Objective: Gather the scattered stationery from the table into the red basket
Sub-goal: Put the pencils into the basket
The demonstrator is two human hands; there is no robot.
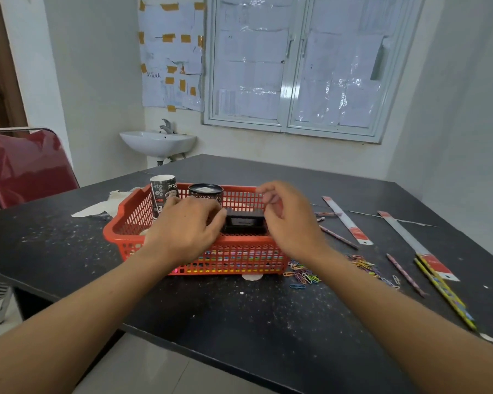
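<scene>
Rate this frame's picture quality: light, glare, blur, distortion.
Head view: soft, even daylight from the paper-covered white window, faint shadows on the speckled black table; glare on the window's covering and the red vinyl chair; the right hand has motion-blurred fingers beside the small black box; the wide-angle lens bends the table edges and window frame.

Red lattice basket [239, 253], white-speckled black table [239, 317], multicoloured paperclips [303, 275].

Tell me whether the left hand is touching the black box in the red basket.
Touching. The head view shows the left hand with its fingertips curled against the left end of the black box, with no gap between them.
</scene>
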